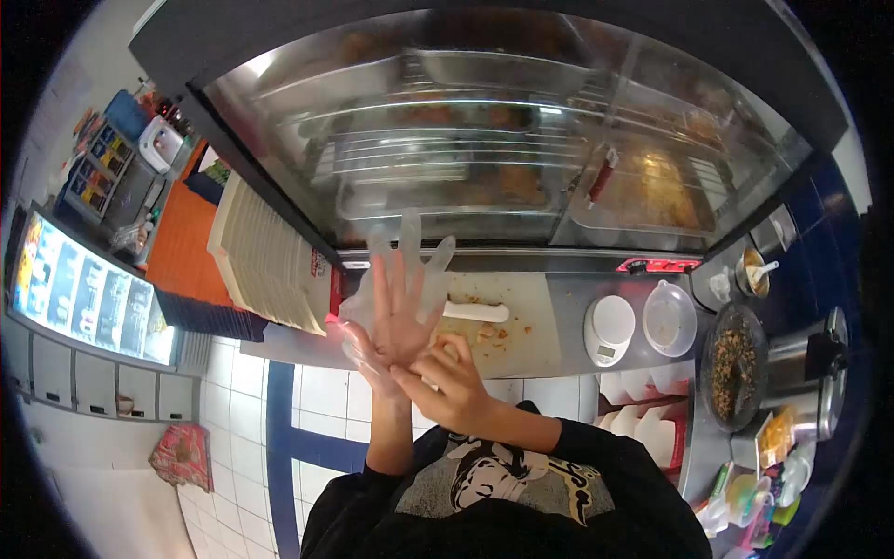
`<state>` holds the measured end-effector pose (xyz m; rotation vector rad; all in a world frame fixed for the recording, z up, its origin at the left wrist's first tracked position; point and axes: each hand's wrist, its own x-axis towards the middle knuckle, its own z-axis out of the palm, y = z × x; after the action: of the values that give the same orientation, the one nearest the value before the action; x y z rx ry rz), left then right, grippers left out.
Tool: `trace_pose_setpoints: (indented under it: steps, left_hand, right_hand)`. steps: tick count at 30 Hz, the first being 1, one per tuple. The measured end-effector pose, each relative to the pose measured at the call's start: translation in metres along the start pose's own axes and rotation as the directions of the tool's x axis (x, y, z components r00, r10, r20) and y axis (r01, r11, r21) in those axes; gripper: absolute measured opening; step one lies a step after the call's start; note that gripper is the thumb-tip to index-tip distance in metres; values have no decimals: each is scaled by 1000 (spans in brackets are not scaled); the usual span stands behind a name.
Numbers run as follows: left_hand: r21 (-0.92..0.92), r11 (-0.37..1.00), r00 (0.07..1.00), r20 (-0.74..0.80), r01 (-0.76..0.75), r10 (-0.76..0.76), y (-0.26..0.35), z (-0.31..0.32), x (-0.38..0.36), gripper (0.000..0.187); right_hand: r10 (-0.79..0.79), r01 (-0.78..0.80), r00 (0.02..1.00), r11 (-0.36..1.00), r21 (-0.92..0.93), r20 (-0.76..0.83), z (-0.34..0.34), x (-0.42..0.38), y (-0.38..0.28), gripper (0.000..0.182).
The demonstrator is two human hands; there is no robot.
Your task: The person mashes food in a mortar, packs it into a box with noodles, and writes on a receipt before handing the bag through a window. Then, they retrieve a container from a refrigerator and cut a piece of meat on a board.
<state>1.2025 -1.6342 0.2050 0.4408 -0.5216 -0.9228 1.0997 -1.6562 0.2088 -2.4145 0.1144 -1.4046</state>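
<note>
My left hand (396, 321) is raised over the counter with its fingers spread inside a clear plastic glove (410, 238). The glove's empty fingertips reach beyond my own. My bare right hand (447, 384) is closed at the left wrist, its fingers gripping the glove's cuff. Just past the hands, a white-handled knife (477, 311) lies on a cutting board (535, 340) strewn with brown crumbs and small food pieces (488, 332).
A glass display cabinet (447, 252) with trays of food stands behind the board. Stacked flat cartons (265, 247) are at left. To the right are a white kitchen scale (610, 331), a plastic bowl (670, 320), a dark dish of chopped food (734, 363) and a metal pot (792, 382).
</note>
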Motion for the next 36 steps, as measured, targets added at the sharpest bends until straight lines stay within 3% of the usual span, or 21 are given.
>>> trace_pose_setpoints:
  steps: [2, 4, 5, 6, 8, 9, 11, 13, 15, 16, 17, 18, 21, 22, 26, 28, 29, 31, 34, 35, 36]
  left_hand:
    - [-101, 986, 987, 106, 136, -125, -9, -13, 8, 84]
    - [-89, 960, 963, 72, 267, -261, -21, -10, 14, 83]
    - [-89, 919, 924, 28, 383, -382, -26, -7, 18, 83]
    - [-75, 927, 930, 27, 368, -367, -37, -12, 20, 83]
    - [-238, 709, 718, -63, 663, -693, -64, -20, 22, 80]
    - [-231, 709, 718, -55, 667, -694, -73, -15, 22, 80]
    - [-316, 485, 521, 36, 815, -853, -93, 15, 20, 73]
    - [-308, 395, 449, 128, 865, -884, -126, 21, 24, 67]
    - [104, 718, 722, -196, 688, -664, -163, 50, 33, 68]
    - [110, 680, 688, -153, 725, -710, -184, 41, 38, 68]
    - [-123, 459, 474, 153, 880, -867, -208, 17, 44, 70]
    - [-260, 130, 243, 470, 957, -848, -235, 10, 46, 73]
    - [-118, 23, 71, 429, 993, -901, -274, 108, 32, 74]
    - [89, 143, 108, 318, 986, -942, -277, 151, 30, 77]
    - [-35, -6, 5, 322, 999, -947, -351, 202, 45, 81]
    - [80, 247, 241, 86, 966, -967, -375, 237, 46, 83]
    - [87, 236, 229, 88, 968, -970, -395, 244, 50, 83]
    - [156, 449, 468, -123, 880, -875, -431, 252, 54, 70]
    - [399, 463, 502, 6, 792, -865, -447, 283, 60, 70]
    - [404, 455, 496, 5, 794, -868, -454, 284, 59, 70]
    - [447, 467, 516, 13, 763, -856, -457, 282, 54, 71]
  right_hand:
    - [12, -12, 1000, 1000, -23, -1, -6, -8, -1, 21]
    - [2, -2, 1000, 1000, -22, -10, -9, -14, 0, 20]
    - [78, -79, 997, 996, -34, -15, -13, -19, 5, 18]
    - [153, -154, 988, 987, -44, -16, -17, -23, 10, 17]
    - [218, -218, 975, 976, 16, -39, -33, -30, 19, 18]
    - [299, -296, 953, 954, 57, -56, -42, -32, 24, 19]
    - [343, -341, 934, 939, 41, -97, -60, -39, 31, 18]
    - [391, -384, 907, 920, 74, -156, -79, -50, 39, 17]
    - [424, -435, 875, 900, 6, -232, -106, -61, 52, 17]
    - [458, -461, 850, 886, 51, -259, -122, -67, 60, 17]
    - [488, -479, 826, 872, 104, -283, -140, -74, 69, 17]
    - [506, -501, 809, 860, 100, -299, -159, -81, 77, 19]
    - [454, -482, 820, 876, 5, -348, -215, -97, 102, 21]
    - [483, -494, 812, 868, 54, -328, -231, -105, 107, 23]
    - [506, -523, 820, 852, 9, -266, -300, -134, 134, 23]
    - [504, -489, 851, 863, 125, -147, -329, -148, 148, 25]
    - [509, -495, 846, 861, 120, -157, -344, -152, 154, 25]
    - [275, -273, 961, 961, -47, 23, -370, -159, 162, 24]
    - [215, -276, 909, 952, 129, 358, -440, -166, 212, 25]
    - [312, -309, 948, 950, -43, 70, -484, -155, 230, 20]
    - [410, -302, 901, 827, -474, 141, -517, -160, 258, 20]
